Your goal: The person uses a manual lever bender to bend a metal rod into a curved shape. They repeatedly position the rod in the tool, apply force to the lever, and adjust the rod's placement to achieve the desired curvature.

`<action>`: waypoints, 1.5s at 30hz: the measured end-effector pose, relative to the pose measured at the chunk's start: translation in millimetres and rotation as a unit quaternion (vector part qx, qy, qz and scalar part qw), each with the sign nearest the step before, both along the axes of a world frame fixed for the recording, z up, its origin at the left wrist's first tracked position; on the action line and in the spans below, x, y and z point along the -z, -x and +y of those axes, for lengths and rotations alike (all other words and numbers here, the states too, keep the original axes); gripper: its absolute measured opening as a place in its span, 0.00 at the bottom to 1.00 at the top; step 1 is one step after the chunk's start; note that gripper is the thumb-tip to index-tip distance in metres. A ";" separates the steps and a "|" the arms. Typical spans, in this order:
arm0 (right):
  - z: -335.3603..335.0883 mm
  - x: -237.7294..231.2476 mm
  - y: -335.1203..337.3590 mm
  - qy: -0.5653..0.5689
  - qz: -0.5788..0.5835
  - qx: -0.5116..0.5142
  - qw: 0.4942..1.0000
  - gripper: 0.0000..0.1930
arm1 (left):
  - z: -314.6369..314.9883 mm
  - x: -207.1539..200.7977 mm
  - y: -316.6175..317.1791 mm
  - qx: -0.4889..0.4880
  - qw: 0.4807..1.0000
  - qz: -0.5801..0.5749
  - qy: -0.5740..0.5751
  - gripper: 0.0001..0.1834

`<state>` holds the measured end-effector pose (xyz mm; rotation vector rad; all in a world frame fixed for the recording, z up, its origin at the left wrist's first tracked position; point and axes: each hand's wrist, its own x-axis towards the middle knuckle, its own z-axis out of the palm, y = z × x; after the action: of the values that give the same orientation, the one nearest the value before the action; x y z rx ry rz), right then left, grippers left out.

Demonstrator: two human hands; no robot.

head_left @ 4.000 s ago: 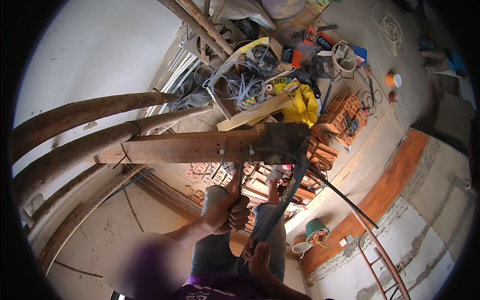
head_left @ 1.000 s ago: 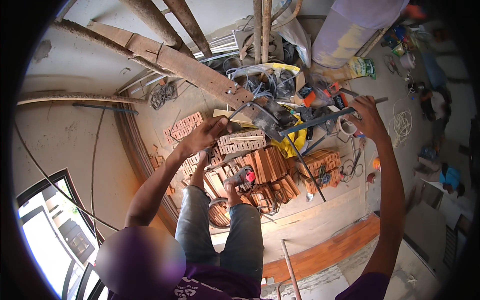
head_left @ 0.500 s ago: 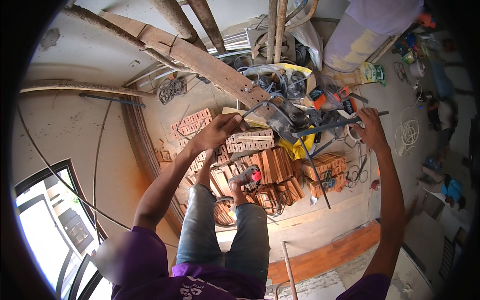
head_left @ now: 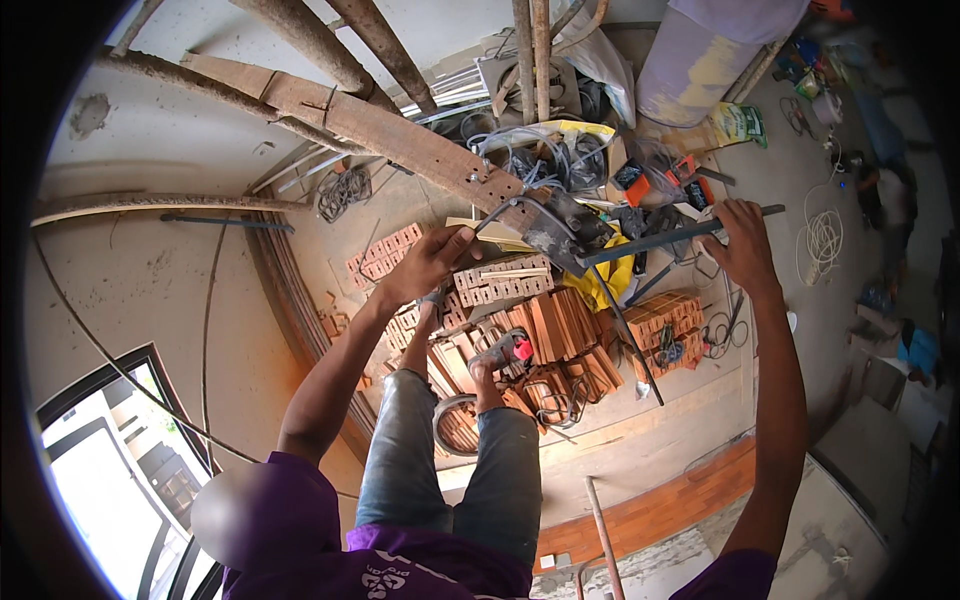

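My left hand (head_left: 432,266) is closed, pinching the end of a thin dark metal rod (head_left: 556,222) by the wooden board. The rod bends over the board's end, and a long stretch of it slants down toward the floor. My right hand (head_left: 742,246) wraps round a long dark metal bar (head_left: 662,241) near its outer end. The bar's inner end meets the rod just off the end of the board. Small metal pins stand up from the wooden board (head_left: 400,142), close to the bend. Exactly how bar and rod engage is too small to tell.
Below me are stacked clay bricks (head_left: 500,280), upright tiles (head_left: 550,330) and a black hose coil (head_left: 457,425). Rusty poles (head_left: 310,45) rise at upper left, beside a wall. Cables and bags (head_left: 570,160) lie beyond the board. Blurred people (head_left: 890,215) are at far right.
The bar's outer end, with my right hand on it, has swung slightly away from me. My left hand keeps its pinch on the rod. The whole view has shifted a little.
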<state>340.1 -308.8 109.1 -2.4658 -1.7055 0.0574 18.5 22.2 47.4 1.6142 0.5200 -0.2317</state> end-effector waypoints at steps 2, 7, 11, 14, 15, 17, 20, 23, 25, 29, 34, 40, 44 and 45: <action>-1.8 3.3 -1.0 -0.009 -0.003 -0.003 1.000 0.20 | 1.7 -1.7 0.3 0.001 0.998 0.012 0.057 0.26; 2.0 0.7 -5.7 0.014 0.038 -0.001 0.999 0.20 | 1.4 5.1 4.3 -0.002 0.999 -0.032 0.032 0.23; 3.7 -3.4 -13.8 0.004 0.045 -0.017 0.999 0.20 | 2.1 0.5 0.6 0.022 0.999 -0.044 -0.010 0.22; 22.5 -17.9 -19.9 0.048 0.039 -0.033 0.998 0.21 | 2.4 0.0 1.2 0.024 0.999 -0.039 -0.008 0.23; 25.4 -16.7 -22.5 0.015 0.020 -0.051 0.998 0.22 | 1.6 -1.2 1.0 0.025 0.999 -0.035 -0.003 0.23; 25.7 -14.2 -23.8 0.026 0.021 -0.043 0.999 0.22 | 0.6 -5.9 0.2 0.029 0.999 -0.021 0.003 0.24; 11.4 2.9 -18.9 0.000 0.000 -0.027 1.000 0.22 | -2.9 -8.1 2.0 0.021 1.000 -0.009 0.005 0.25; 3.2 6.8 -6.3 0.009 0.022 0.004 1.000 0.21 | -0.6 -10.3 0.9 0.021 1.000 -0.013 -0.010 0.26; 4.4 2.3 -3.5 0.016 0.038 0.017 0.999 0.20 | 1.6 -5.4 0.8 0.027 0.999 -0.027 -0.024 0.26; 0.4 2.9 -5.2 0.005 0.059 0.012 0.998 0.20 | 0.7 -6.4 -1.9 0.032 0.998 -0.043 -0.036 0.25; -0.5 -9.4 -23.7 0.082 0.031 -0.031 0.996 0.21 | 0.8 -3.3 -1.5 0.032 0.999 -0.019 -0.023 0.25; 23.9 -24.5 -34.2 0.109 0.023 -0.060 0.992 0.21 | 3.2 2.0 -0.5 0.037 0.998 -0.034 -0.025 0.26; 46.5 -28.4 -49.8 0.082 -0.002 -0.097 0.992 0.21 | 2.8 -3.8 -3.7 0.045 0.999 -0.014 -0.013 0.26; 53.5 -27.7 -53.5 0.070 -0.007 -0.108 0.992 0.21 | 3.2 -4.8 -3.3 0.046 0.999 -0.017 -0.019 0.25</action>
<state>393.6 -255.3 136.8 -2.3696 -2.0330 0.1891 21.8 25.3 52.2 1.6783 0.4273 -0.2648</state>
